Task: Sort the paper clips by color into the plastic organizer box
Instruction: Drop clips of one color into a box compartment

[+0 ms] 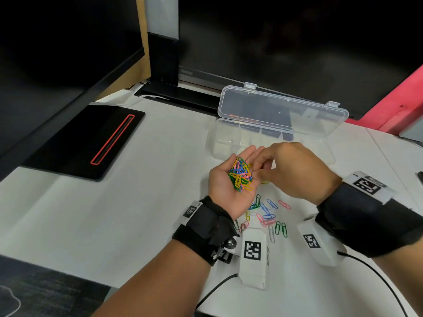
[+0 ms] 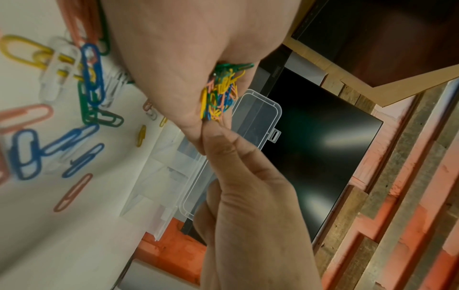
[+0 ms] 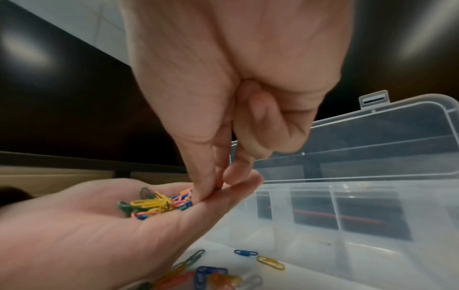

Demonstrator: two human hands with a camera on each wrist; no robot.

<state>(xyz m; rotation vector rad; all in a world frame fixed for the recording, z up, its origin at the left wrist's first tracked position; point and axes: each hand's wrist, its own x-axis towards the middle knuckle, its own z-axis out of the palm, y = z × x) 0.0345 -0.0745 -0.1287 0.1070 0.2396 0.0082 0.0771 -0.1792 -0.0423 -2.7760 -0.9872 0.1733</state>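
Observation:
My left hand lies palm up above the white table, and a heap of mixed coloured paper clips rests in it. In the right wrist view the heap sits on the flat palm. My right hand reaches into the heap's edge from the right, thumb and forefinger pinched together with its other fingers curled. A small dark bit, seemingly a clip, shows between the tips. The clear plastic organizer box stands just behind both hands, lid raised and its divided compartments showing. Several loose clips lie on the table below the hands.
A black pad with a red-outlined slot lies at the left. A dark monitor and its stand base fill the back, with a red panel at the right. Cables trail from the wrist cameras near the front edge.

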